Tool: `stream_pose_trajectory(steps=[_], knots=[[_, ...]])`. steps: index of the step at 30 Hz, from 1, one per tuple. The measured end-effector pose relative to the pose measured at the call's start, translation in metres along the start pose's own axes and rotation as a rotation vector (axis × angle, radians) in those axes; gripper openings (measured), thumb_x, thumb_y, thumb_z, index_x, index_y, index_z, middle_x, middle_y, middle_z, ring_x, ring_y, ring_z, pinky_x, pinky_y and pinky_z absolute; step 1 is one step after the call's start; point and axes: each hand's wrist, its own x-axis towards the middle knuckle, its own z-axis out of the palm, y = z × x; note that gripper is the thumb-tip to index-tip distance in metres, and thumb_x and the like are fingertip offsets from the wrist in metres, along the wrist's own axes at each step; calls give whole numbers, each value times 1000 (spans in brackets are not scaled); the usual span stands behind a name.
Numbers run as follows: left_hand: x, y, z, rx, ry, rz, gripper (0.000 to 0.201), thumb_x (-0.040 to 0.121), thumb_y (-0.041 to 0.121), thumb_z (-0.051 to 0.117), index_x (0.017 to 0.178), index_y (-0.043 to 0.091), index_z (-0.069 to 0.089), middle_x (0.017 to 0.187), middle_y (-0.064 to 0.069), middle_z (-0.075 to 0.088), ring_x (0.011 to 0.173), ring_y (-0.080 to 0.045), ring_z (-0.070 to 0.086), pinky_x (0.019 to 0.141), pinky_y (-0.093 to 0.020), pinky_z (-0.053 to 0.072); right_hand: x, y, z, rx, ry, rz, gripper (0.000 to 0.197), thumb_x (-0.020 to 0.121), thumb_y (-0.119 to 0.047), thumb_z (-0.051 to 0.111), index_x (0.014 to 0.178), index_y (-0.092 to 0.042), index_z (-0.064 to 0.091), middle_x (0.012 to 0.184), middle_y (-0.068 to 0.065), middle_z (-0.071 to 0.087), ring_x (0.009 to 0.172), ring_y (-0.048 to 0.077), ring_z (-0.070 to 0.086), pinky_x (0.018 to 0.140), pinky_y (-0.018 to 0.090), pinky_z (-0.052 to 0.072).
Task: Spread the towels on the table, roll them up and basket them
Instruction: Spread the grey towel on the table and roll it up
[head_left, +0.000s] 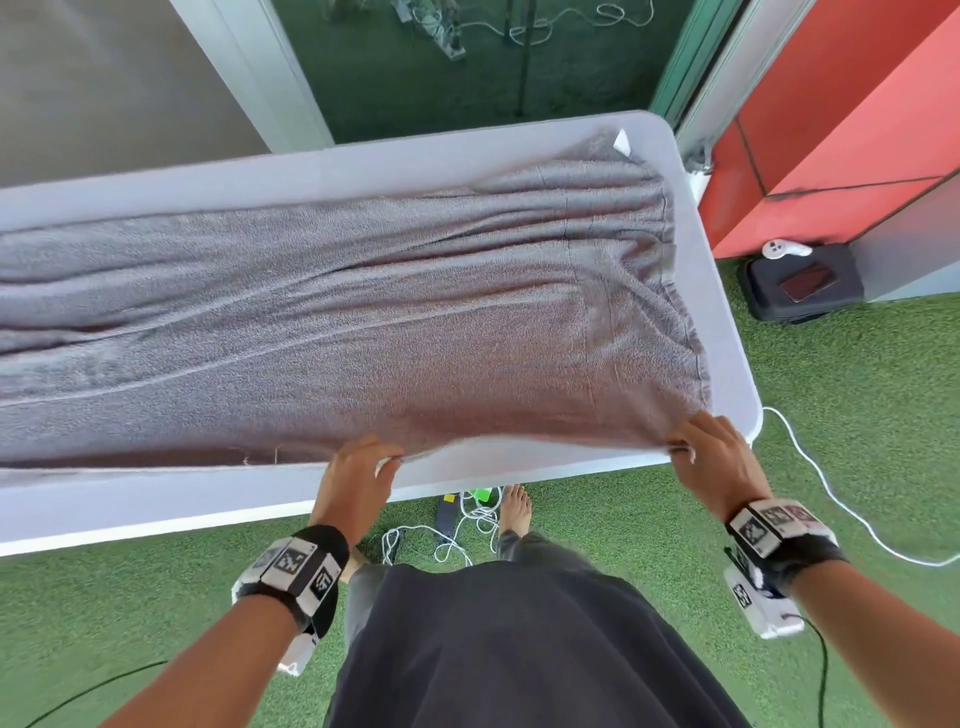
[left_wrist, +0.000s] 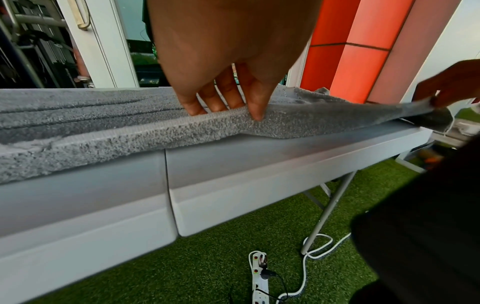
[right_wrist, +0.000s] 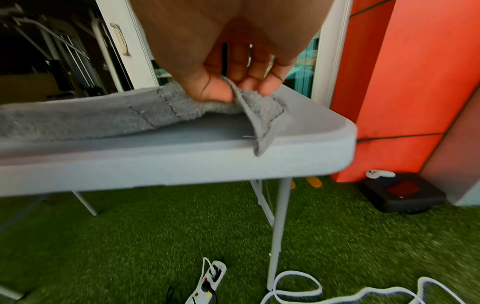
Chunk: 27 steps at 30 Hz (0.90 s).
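Observation:
A long grey towel (head_left: 363, 312) lies lengthwise over the white folding table (head_left: 156, 499), wrinkled along its length. My left hand (head_left: 358, 478) pinches the towel's near hem (left_wrist: 161, 127) around its middle, thumb in front and fingers behind. My right hand (head_left: 711, 452) pinches the near right corner (right_wrist: 259, 115) and lifts it off the tabletop, so the edge between the hands hangs taut just above the table (right_wrist: 298, 156). No basket is in view.
A power strip (head_left: 447, 514) and white cables (head_left: 841, 509) lie on the green turf under and right of the table. A black case (head_left: 800, 283) with a white controller sits by the red wall (head_left: 831, 130). My bare feet stand beside the strip.

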Motion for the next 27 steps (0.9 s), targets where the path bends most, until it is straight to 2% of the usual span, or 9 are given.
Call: stream_pose_trajectory(steps=[6, 9, 11, 12, 14, 18, 21, 23, 27], knots=[[-23, -3, 2, -54, -87, 63, 15, 89, 14, 65, 101, 19, 71, 94, 7, 65, 88, -8, 56, 87, -27, 46, -37, 6, 14, -70, -88, 169, 14, 85, -8, 61, 93, -12, 71, 101, 2, 69, 93, 24, 63, 91, 50, 49], [-28, -9, 0, -100, -207, 34, 15, 91, 16, 62, 104, 18, 70, 100, 7, 68, 88, -3, 59, 82, -11, 43, -42, -7, 21, -114, -266, 290, 19, 89, -13, 58, 101, -19, 72, 111, 1, 70, 98, 22, 66, 94, 47, 50], [-32, -15, -2, -157, -305, 11, 20, 94, 20, 59, 112, 20, 68, 107, 5, 70, 86, -11, 67, 78, -12, 49, -43, -29, 30, -126, -415, 348, 23, 91, -16, 56, 108, -23, 70, 117, -2, 68, 92, 14, 68, 86, 38, 55], [-34, -21, -4, -176, -329, 14, 24, 95, 21, 57, 117, 23, 65, 109, 4, 70, 84, -18, 69, 76, -20, 55, -44, -46, 36, -107, -451, 351, 24, 92, -16, 55, 111, -24, 68, 116, -2, 69, 83, 8, 68, 77, 31, 58], [-37, -39, -15, -187, -328, 26, 27, 96, 21, 54, 122, 25, 62, 111, 4, 69, 84, -20, 69, 78, -26, 56, -40, -91, 54, -36, -473, 307, 23, 94, -18, 54, 112, -23, 67, 112, -1, 70, 69, 3, 65, 68, 26, 58], [-43, -107, -54, -160, -216, 0, 24, 96, 16, 53, 116, 20, 65, 119, 4, 66, 102, -3, 59, 97, -23, 45, -20, -219, 89, 115, -466, 122, 21, 95, -24, 52, 111, -24, 66, 106, -3, 70, 81, 6, 64, 78, 30, 57], [-49, -187, -92, -70, -160, -33, 25, 95, 15, 53, 117, 19, 64, 126, 3, 61, 112, -7, 52, 101, -25, 38, -4, -322, 119, 202, -461, -12, 23, 97, -20, 52, 115, -18, 65, 108, -1, 68, 83, 6, 62, 77, 19, 51], [-53, -242, -118, 13, -109, -52, 25, 94, 17, 53, 116, 21, 64, 128, 0, 60, 118, -15, 52, 104, -37, 39, 3, -385, 142, 243, -456, -122, 22, 97, -18, 53, 115, -15, 65, 109, 0, 68, 83, 3, 60, 77, 15, 49], [-53, -325, -172, 181, -17, -89, 36, 89, 9, 57, 124, 17, 60, 132, -9, 55, 123, -27, 46, 103, -45, 37, 18, -481, 185, 253, -400, -250, 19, 92, -11, 58, 109, -12, 67, 105, 2, 68, 88, 11, 61, 84, 35, 55]])
